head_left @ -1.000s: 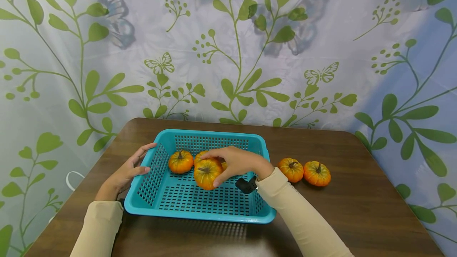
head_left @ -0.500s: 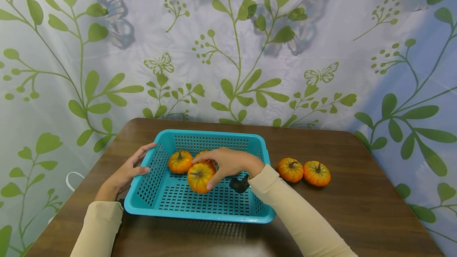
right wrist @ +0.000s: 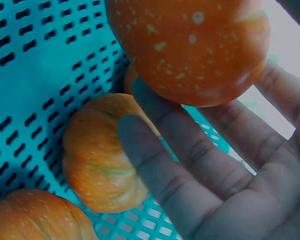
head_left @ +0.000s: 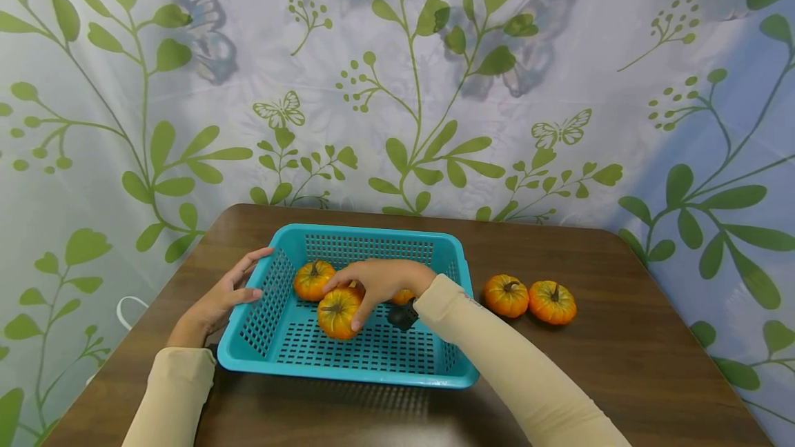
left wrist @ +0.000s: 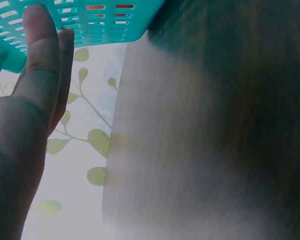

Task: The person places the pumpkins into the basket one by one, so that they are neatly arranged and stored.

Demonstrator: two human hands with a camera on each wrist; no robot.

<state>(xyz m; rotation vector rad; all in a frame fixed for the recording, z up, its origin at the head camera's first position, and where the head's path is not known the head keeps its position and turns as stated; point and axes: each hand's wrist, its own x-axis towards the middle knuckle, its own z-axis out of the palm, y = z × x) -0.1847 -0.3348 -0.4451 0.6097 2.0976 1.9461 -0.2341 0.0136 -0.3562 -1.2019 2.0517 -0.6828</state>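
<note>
My right hand (head_left: 375,280) grips a small orange pumpkin (head_left: 338,312) between thumb and fingers, over the turquoise plastic basket (head_left: 373,379). The right wrist view shows this held pumpkin (right wrist: 195,50) close up, with two fingers extended below it beside another pumpkin (right wrist: 105,155). Inside the basket, one pumpkin (head_left: 311,281) sits at the back left. Another pumpkin (head_left: 402,296) shows below my right wrist, and one more is mostly covered by the hand. My left hand (head_left: 219,301) touches the basket's left rim with extended fingers; its thumb lies against the perforated wall (left wrist: 100,22).
Two more pumpkins, a left one (head_left: 506,295) and a right one (head_left: 552,302), stand side by side on the brown wooden table (head_left: 646,364), right of the basket. A leaf-patterned curtain (head_left: 397,88) hangs behind. A white cable (head_left: 127,309) loops beyond the table's left edge.
My right hand has moved left and slightly toward me with the held pumpkin, uncovering a pumpkin on the basket's right side. The left hand and basket stay in place.
</note>
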